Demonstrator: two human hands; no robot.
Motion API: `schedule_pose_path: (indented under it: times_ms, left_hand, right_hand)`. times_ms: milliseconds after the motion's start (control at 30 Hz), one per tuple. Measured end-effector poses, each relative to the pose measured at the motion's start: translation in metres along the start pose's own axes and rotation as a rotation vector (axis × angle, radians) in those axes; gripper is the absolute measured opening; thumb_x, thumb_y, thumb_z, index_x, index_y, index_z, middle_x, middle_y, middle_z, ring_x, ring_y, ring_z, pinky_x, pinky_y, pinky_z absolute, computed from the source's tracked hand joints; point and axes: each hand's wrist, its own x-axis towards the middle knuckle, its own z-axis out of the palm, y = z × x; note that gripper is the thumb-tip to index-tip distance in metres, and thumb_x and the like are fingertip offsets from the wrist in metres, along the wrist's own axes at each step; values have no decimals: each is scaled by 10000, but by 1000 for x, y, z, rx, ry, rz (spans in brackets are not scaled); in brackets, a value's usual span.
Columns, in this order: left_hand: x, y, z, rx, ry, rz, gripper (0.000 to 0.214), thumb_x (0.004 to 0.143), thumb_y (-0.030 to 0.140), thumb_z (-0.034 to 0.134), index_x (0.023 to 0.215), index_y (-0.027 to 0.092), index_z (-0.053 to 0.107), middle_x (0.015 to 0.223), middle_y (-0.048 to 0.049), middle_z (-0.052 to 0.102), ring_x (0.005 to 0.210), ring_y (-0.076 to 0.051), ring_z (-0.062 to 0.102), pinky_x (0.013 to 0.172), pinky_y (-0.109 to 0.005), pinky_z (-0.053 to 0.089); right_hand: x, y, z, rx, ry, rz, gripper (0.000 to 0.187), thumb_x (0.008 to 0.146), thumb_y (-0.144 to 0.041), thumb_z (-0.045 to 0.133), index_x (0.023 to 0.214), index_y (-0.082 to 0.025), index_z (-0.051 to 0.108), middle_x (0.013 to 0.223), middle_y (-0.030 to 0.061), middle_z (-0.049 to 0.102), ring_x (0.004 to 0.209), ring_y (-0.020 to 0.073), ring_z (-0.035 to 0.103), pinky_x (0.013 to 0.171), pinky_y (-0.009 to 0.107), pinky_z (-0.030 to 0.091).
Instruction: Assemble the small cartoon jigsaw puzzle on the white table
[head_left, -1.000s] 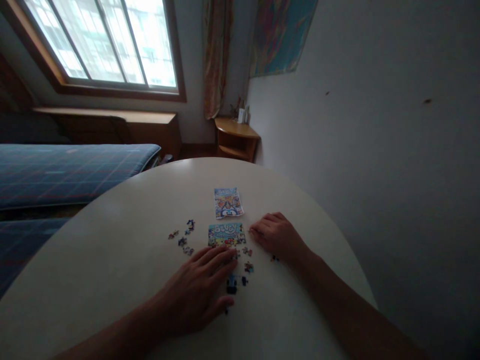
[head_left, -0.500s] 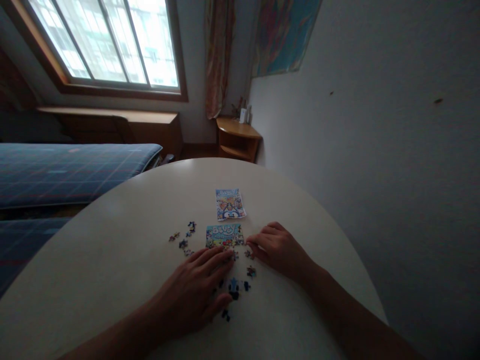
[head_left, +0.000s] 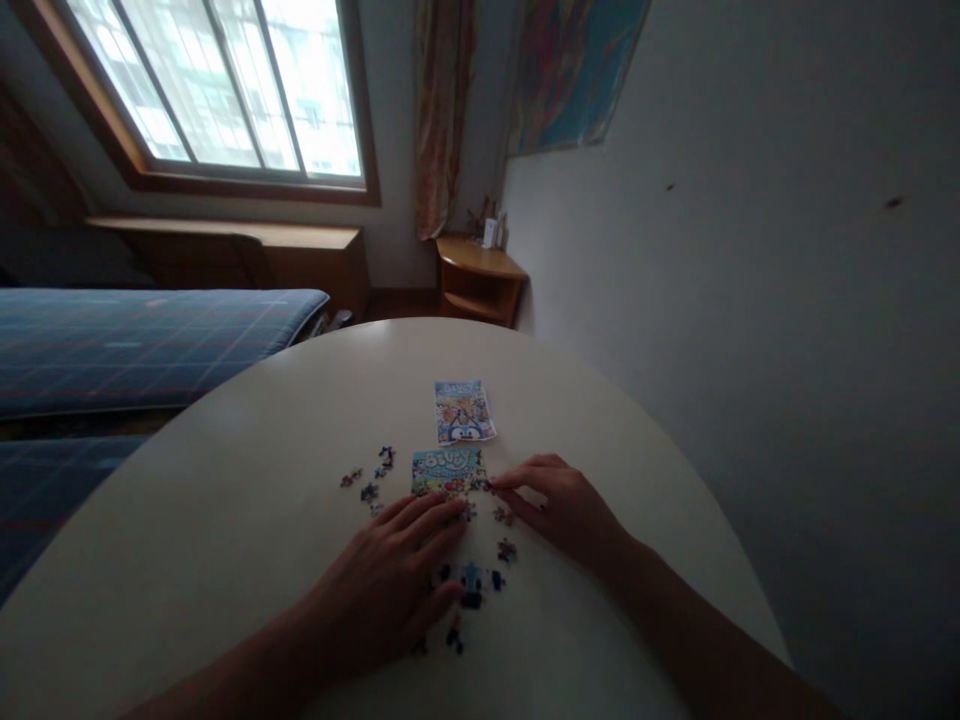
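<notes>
A partly joined jigsaw puzzle [head_left: 448,468] with white "BLUEY" lettering lies on the round table. My left hand [head_left: 405,555] rests flat with fingers outstretched, covering the puzzle's lower left part. At the puzzle's right edge, my right hand [head_left: 559,500] pinches a small jigsaw piece [head_left: 490,484] between thumb and forefinger, mostly hidden by the fingertips. Loose pieces [head_left: 507,550] lie below that hand. Blue and black pieces [head_left: 471,585] sit beside my left thumb. Just beyond the puzzle is a printed picture sheet [head_left: 463,412] with the same lettering.
Several loose pieces [head_left: 370,492] are scattered left of the puzzle. The white table [head_left: 247,480] has a curved edge. A plaid mattress [head_left: 150,345] is at the left, a corner shelf [head_left: 480,258] behind, and a wall [head_left: 735,330] along the right.
My right hand has shifted very slightly, its thumb and forefinger now more extended toward the puzzle's right edge. My left hand stays in place. The view has moved a little.
</notes>
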Motion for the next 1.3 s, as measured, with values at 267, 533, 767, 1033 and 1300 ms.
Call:
schedule_pose_path:
  times_ms: [267,533,767,1033,1300]
  left_hand:
    - [0,-1,0,-10,18,7,464,957,334,540,1398,202,480,1468,-86,513,1363,-282,451,1111,-504,417]
    - [4,1,4,-5,143,-45,393,951,271,525,1334,186,518,1373,-107,591,1272,-275,539,1045,-488,484]
    - [13,-6,15,-55,380,-134,281,946,242,545,1224,214,566,1135,-87,706,1039,-249,667,874,-447,574]
    - [15,-12,11,-176,457,-249,141,982,296,534,1015,243,660,947,-20,746,853,-172,712,774,-306,584]
    - [15,-16,10,-176,458,-247,196,999,347,525,1024,264,701,913,-10,763,833,-176,719,753,-311,585]
  right_hand:
    - [0,2,3,79,17,169,156,872,-212,657,996,-245,746,873,22,773,785,174,705,766,327,532]
    - [0,0,3,157,31,209,155,870,-261,669,998,-249,756,877,34,778,790,185,714,781,346,546]
    - [5,-26,8,371,-24,360,129,838,-293,703,936,-243,771,876,31,788,774,183,728,724,312,562]
    - [18,-51,19,772,-119,613,188,799,-329,731,930,-195,742,884,58,785,799,201,738,754,348,579]
    - [12,-47,32,771,-69,592,243,820,-379,725,982,-198,743,924,69,777,865,219,737,826,383,580]
